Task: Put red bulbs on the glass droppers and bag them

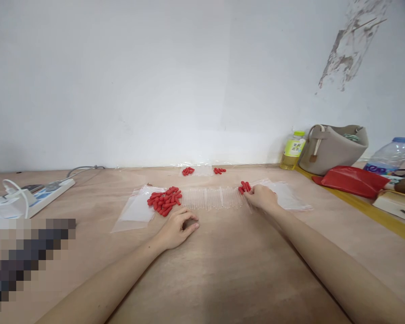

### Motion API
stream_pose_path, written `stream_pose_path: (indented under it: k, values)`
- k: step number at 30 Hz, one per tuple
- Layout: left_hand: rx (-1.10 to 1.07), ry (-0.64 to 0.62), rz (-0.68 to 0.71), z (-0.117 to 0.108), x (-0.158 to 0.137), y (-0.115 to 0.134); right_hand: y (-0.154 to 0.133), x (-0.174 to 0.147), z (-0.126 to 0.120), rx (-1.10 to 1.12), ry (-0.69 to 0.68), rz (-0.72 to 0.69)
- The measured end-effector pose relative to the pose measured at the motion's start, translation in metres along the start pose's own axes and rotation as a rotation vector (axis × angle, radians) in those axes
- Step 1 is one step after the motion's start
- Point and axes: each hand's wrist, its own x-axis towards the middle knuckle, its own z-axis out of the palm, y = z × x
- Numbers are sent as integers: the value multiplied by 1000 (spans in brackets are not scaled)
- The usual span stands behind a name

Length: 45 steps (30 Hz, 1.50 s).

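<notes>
My right hand (pixel 263 197) is closed in a pinch at the right end of a row of thin clear tubes (pixel 209 199). A slim clear tube with a red rubber bulb seems to be between its fingertips, partly hidden by them. A few red rubber bulbs (pixel 244 185) lie just beyond those fingers. My left hand (pixel 178 227) rests on the table, thumb and fingers curved apart with nothing between them. Beyond it sits a larger pile of red rubber bulbs (pixel 164 200), partly on a clear plastic bag (pixel 135 211). Another plastic bag (pixel 292 195) lies beside my right hand.
By the wall lies a clear packet (pixel 203 170) with red bulbs at both ends. To the right stand a tea bottle (pixel 293 150), a grey bag (pixel 334 150), a red pouch (pixel 354 181) and a water bottle (pixel 389 155). A power strip (pixel 52 195) lies left.
</notes>
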Motion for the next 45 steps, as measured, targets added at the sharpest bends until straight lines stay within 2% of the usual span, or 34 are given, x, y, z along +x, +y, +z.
stream_pose_path:
  k: [5, 10, 19, 21, 24, 26, 28, 32, 34, 36, 40, 43, 45]
  values:
    - [7, 7, 7, 1, -1, -1, -5, -3, 6, 39, 74, -55]
    - [20, 0, 9, 0, -1, -1, -13, -6, 10, 3, 15, -126]
    - [22, 3, 18, 2, 0, 1, -19, -5, 16, -26, -7, -58]
    - [52, 31, 5, 2, -1, 0, -19, -6, 15, -6, -10, -49]
    - [170, 163, -68, -3, 3, -7, -20, -8, 11, 43, 37, -50]
    - [270, 261, -135, -10, 10, -16, -22, -13, 8, 95, 114, -112]
    - [364, 310, -193, -19, 20, -29, -26, -21, 7, 156, 158, -284]
    - [478, 191, -251, -31, 42, -51, -37, -44, 10, 244, 33, -748]
    - [482, 147, -254, -33, 51, -58, -41, -53, 13, 268, -45, -877]
    - [473, 119, -253, -33, 57, -61, -43, -59, 16, 283, -90, -938]
    - [434, 84, -253, -32, 64, -65, -45, -64, 16, 295, -95, -968]
    - [377, 100, -247, -34, 67, -67, -49, -67, 15, 320, -88, -940]
    - [323, 135, -237, -36, 68, -66, -53, -69, 17, 334, -95, -860]
